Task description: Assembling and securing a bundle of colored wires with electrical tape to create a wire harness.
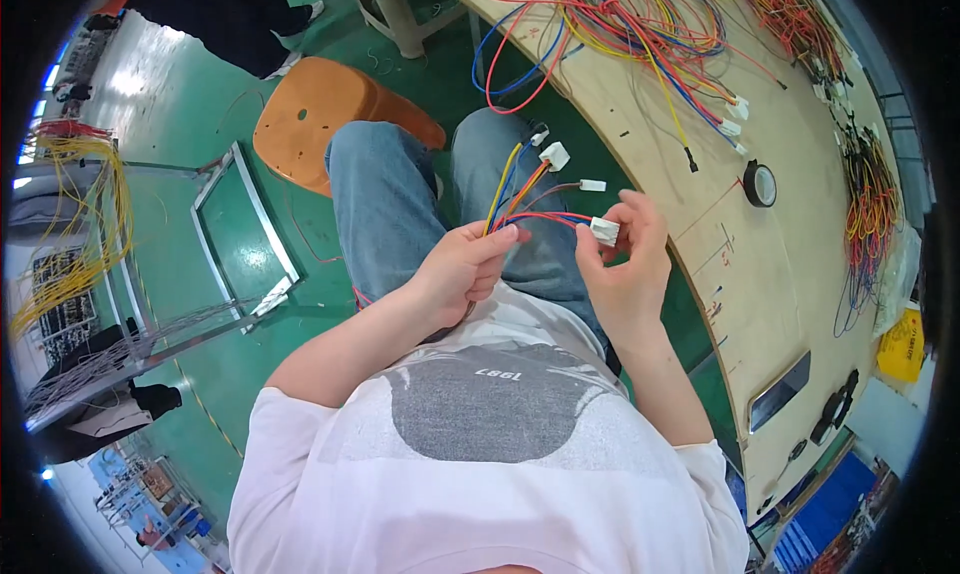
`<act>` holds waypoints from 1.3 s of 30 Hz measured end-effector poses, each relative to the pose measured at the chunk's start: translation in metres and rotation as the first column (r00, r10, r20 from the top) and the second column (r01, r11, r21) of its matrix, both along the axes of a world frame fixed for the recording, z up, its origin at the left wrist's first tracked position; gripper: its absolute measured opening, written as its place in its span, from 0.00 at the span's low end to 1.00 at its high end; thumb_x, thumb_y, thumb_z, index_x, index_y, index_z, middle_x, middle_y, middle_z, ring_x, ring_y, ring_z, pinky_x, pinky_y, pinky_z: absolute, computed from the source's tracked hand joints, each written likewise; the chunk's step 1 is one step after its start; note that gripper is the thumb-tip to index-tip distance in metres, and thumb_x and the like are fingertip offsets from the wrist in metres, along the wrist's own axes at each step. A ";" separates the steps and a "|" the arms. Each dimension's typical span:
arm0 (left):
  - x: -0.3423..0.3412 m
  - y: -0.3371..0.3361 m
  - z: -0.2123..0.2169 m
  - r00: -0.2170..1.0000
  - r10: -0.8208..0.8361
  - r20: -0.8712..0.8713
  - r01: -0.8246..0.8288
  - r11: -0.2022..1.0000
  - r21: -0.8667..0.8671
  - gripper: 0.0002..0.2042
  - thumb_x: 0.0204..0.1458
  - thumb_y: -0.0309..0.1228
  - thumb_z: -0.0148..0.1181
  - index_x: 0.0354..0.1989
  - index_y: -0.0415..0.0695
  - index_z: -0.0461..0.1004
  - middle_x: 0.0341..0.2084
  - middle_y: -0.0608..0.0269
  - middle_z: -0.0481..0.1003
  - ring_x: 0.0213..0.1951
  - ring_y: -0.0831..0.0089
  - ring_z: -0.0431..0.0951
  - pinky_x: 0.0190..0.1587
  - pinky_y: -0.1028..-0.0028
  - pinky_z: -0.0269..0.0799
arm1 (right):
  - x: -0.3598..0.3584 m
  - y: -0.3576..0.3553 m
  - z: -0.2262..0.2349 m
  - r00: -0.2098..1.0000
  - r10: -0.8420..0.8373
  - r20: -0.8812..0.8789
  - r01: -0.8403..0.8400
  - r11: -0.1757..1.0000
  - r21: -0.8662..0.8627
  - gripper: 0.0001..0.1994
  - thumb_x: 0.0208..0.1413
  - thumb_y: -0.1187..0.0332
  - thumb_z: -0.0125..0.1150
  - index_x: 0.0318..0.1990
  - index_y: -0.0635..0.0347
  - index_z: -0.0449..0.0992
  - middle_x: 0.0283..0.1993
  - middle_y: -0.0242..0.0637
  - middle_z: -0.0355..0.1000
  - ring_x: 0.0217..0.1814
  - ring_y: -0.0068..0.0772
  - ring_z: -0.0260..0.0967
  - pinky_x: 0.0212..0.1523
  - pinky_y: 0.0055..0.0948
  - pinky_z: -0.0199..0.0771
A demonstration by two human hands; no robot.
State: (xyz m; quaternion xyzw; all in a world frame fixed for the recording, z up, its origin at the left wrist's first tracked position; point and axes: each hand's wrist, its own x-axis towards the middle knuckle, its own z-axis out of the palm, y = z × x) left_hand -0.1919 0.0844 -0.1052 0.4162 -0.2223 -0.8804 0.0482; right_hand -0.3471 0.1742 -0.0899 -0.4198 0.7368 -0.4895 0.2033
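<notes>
My left hand point(467, 264) is closed around a bundle of thin coloured wires point(530, 185), pinched between thumb and fingers above my lap. Yellow, blue, orange and red strands fan out from its top. A white plug connector point(555, 155) ends the orange group, and a small white plug point(593, 186) ends a thin brownish lead. Another small connector point(540, 135), black and white, tips the yellow and blue wires. My right hand point(632, 264) holds a white connector block point(604, 231) between thumb and fingers, with red and blue wires running from it to my left hand.
A wooden table point(740, 264) curves along my right, bearing tangled wires point(640, 19), a roll of black tape point(760, 185), a phone point(779, 392) and wire bundles point(868, 194). An orange stool point(315, 114) and a metal frame point(243, 239) stand on the left. Another person's legs point(215, 19) show beyond.
</notes>
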 end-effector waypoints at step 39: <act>-0.036 -0.032 -0.036 0.980 -0.190 -0.054 0.190 0.982 0.007 0.11 0.46 0.38 0.48 0.22 0.43 0.68 0.18 0.64 0.70 0.18 0.73 0.70 0.19 0.75 0.62 | -0.031 -0.012 0.007 0.813 0.513 -0.277 -0.512 0.855 0.082 0.13 0.45 0.79 0.49 0.42 0.65 0.68 0.30 0.38 0.69 0.27 0.29 0.63 0.31 0.23 0.64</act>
